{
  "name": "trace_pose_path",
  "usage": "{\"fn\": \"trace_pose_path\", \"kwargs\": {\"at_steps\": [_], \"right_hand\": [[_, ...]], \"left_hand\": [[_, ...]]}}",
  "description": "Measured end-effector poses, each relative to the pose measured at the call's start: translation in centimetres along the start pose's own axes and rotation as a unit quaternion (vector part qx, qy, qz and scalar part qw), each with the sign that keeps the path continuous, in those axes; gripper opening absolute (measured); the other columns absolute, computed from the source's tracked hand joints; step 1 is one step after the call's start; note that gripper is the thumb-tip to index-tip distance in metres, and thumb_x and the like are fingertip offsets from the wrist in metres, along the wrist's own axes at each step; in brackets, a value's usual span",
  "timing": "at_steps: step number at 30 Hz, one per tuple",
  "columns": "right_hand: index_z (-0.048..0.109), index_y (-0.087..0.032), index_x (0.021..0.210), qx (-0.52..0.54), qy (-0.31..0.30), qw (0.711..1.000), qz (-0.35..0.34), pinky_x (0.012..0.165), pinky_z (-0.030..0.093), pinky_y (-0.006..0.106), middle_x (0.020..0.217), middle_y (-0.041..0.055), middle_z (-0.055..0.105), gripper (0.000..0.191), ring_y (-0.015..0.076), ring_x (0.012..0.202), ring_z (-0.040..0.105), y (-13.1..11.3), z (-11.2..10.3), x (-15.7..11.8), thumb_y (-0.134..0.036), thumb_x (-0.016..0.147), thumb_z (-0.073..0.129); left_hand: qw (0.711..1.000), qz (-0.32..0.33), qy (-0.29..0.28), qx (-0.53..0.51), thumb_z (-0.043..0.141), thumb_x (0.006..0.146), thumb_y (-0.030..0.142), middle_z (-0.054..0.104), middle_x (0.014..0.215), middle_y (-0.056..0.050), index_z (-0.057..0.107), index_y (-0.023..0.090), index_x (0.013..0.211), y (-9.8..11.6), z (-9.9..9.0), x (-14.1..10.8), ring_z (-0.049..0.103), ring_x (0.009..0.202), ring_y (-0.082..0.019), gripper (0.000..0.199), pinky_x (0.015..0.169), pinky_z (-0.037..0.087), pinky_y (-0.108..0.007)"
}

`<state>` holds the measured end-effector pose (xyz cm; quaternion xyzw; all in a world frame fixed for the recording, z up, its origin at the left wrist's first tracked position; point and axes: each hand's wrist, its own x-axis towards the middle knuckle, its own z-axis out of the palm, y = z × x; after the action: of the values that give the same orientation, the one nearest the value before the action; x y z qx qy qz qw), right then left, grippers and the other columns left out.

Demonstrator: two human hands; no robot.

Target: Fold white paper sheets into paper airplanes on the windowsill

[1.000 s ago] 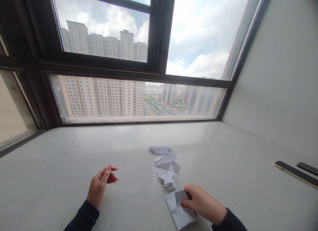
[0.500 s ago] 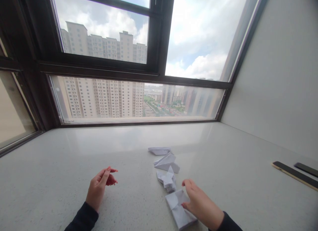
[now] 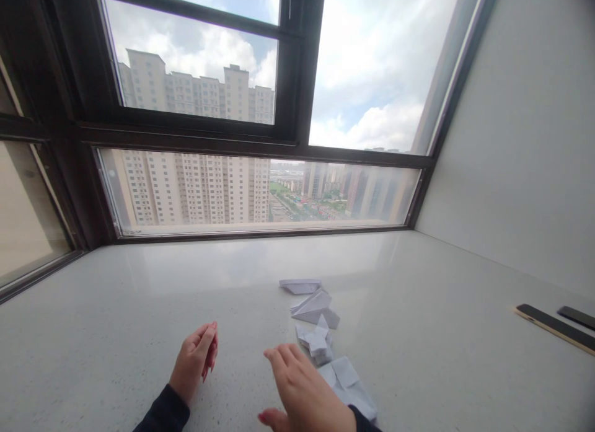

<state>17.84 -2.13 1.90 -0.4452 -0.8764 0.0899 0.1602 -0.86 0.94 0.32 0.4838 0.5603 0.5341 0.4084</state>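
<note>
My left hand (image 3: 193, 361) hovers over the white sill at the left, thumb pressed to the curled fingers and nothing showing in it. My right hand (image 3: 304, 385) is open, thumb apart from the fingers, holding nothing. Its wrist and sleeve cover part of a folded square paper piece (image 3: 346, 382) at the front. Just behind that lies a small pointed folded paper shape (image 3: 318, 342). Farther back come a paper plane (image 3: 316, 308) and a flat folded paper strip (image 3: 300, 287), all white, in a rough line.
A black, gold-edged phone-like slab (image 3: 553, 326) and another dark slab (image 3: 576, 316) lie at the far right. Dark window frames (image 3: 260, 235) bound the white sill (image 3: 223, 277) at the back, and a pale wall (image 3: 511, 190) stands on the right.
My right hand has moved left, away from the folded square paper, toward the middle. The fingers of my left hand have drawn closer together. The camera view has tilted slightly.
</note>
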Motion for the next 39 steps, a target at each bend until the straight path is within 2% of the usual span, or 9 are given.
{"fn": "trace_pose_path", "kwargs": {"at_steps": [1,3,6,9,14,19,24,35,39], "right_hand": [[0.051,-0.007,0.103,0.007,-0.020,0.999,-0.044,0.085,0.040,0.039,0.099,0.0151,0.057,0.063,0.0294,0.095,0.050,-0.5,1.6,1.2,-0.040,0.054,0.069],[0.050,-0.002,0.105,0.005,-0.039,0.994,-0.102,0.090,0.036,0.039,0.099,0.0175,0.059,0.063,0.0289,0.097,0.051,-0.9,4.9,3.3,-0.043,0.060,0.065],[0.048,-0.001,0.109,-0.011,0.019,0.996,-0.091,0.089,0.038,0.040,0.108,0.0200,0.055,0.052,0.0317,0.108,0.044,-0.5,9.2,5.3,-0.035,0.071,0.058],[0.047,-0.004,0.112,-0.016,0.049,0.996,-0.077,0.088,0.040,0.042,0.115,0.0185,0.051,0.038,0.0303,0.112,0.041,0.1,11.5,5.8,-0.021,0.078,0.050],[0.041,-0.004,0.119,-0.011,0.093,0.990,-0.106,0.088,0.041,0.040,0.118,0.0183,0.049,0.041,0.0276,0.113,0.041,0.7,12.8,5.7,-0.020,0.081,0.045],[0.040,-0.006,0.120,-0.022,0.124,0.984,-0.126,0.086,0.043,0.038,0.115,0.0175,0.053,0.042,0.0262,0.110,0.045,1.7,14.6,6.1,-0.022,0.081,0.044],[0.042,-0.008,0.118,-0.031,0.137,0.982,-0.125,0.083,0.045,0.036,0.112,0.0163,0.055,0.042,0.0257,0.107,0.048,2.3,15.8,6.5,-0.024,0.080,0.046],[0.043,-0.008,0.117,-0.047,0.163,0.975,-0.144,0.081,0.047,0.036,0.109,0.0153,0.057,0.042,0.0260,0.104,0.050,2.6,16.1,6.6,-0.026,0.079,0.047],[0.044,-0.010,0.117,-0.056,0.175,0.972,-0.147,0.081,0.047,0.034,0.109,0.0137,0.058,0.041,0.0247,0.103,0.051,2.8,16.5,6.7,-0.026,0.079,0.048]], "left_hand": [[1.000,-0.003,-0.009,0.014,0.040,0.067,0.048,0.031,0.030,0.010,0.035,0.021,0.046,-0.2,0.1,0.0,0.023,0.027,-0.005,0.035,0.031,0.019,-0.018],[0.999,-0.005,-0.028,0.043,0.039,0.067,0.048,0.026,0.032,0.011,0.031,0.022,0.047,-0.6,0.2,0.0,0.020,0.029,-0.005,0.035,0.032,0.019,-0.018],[0.995,0.009,-0.052,0.087,0.038,0.065,0.050,0.022,0.037,0.010,0.028,0.022,0.048,-1.4,0.2,0.4,0.022,0.035,-0.006,0.035,0.035,0.022,-0.019],[0.986,0.046,-0.065,0.146,0.037,0.066,0.049,0.024,0.043,0.008,0.028,0.022,0.048,-1.9,0.1,0.8,0.029,0.041,-0.008,0.034,0.039,0.028,-0.020],[0.950,0.095,-0.122,0.271,0.031,0.072,0.039,0.046,0.050,0.002,0.036,0.021,0.051,-2.0,0.1,0.6,0.043,0.052,-0.013,0.029,0.052,0.036,-0.022],[0.921,0.120,-0.132,0.347,0.027,0.076,0.032,0.054,0.052,0.000,0.036,0.021,0.052,-2.2,0.1,0.5,0.049,0.053,-0.013,0.029,0.053,0.037,-0.020],[0.913,0.128,-0.131,0.365,0.027,0.077,0.031,0.056,0.053,-0.001,0.039,0.021,0.053,-2.2,0.1,0.5,0.050,0.053,-0.013,0.029,0.053,0.037,-0.020],[0.897,0.120,-0.141,0.401,0.025,0.079,0.027,0.060,0.056,-0.003,0.043,0.021,0.055,-1.8,0.2,0.1,0.053,0.055,-0.014,0.030,0.054,0.036,-0.020],[0.895,0.122,-0.128,0.410,0.027,0.079,0.026,0.060,0.056,-0.003,0.045,0.021,0.056,-1.7,0.2,0.1,0.054,0.056,-0.015,0.030,0.055,0.036,-0.021]]}}
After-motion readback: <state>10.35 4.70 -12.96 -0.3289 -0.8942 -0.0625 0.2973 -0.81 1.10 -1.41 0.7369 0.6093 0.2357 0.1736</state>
